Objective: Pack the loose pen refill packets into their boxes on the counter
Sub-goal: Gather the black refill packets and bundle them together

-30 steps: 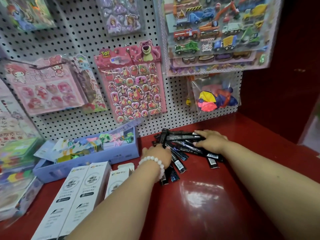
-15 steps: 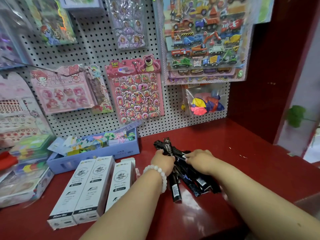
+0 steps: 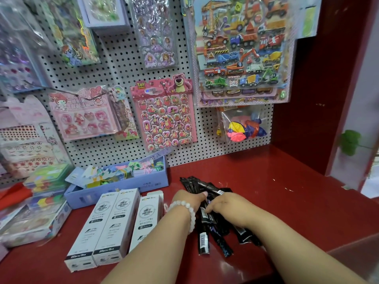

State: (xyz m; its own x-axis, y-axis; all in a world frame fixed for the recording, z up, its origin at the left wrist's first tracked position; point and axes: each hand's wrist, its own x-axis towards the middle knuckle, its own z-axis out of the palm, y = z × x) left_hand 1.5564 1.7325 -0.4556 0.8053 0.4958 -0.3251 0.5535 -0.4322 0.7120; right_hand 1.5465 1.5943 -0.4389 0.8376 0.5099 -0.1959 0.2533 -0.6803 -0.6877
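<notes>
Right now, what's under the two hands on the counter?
A heap of black refill packets lies under the left hand and right hand, spilling out on the red counter. The hands hide the heap's middle, so how the fingers hold it is unclear.

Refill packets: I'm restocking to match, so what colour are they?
Black, with white barcode labels, seen in the head view: the refill packets lie piled on the red counter.

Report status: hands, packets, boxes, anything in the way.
Left hand and right hand both gripping the black refill packets, heaped on the red counter. Three white boxes beside the heap, none loaded. Nothing blocking.
</notes>
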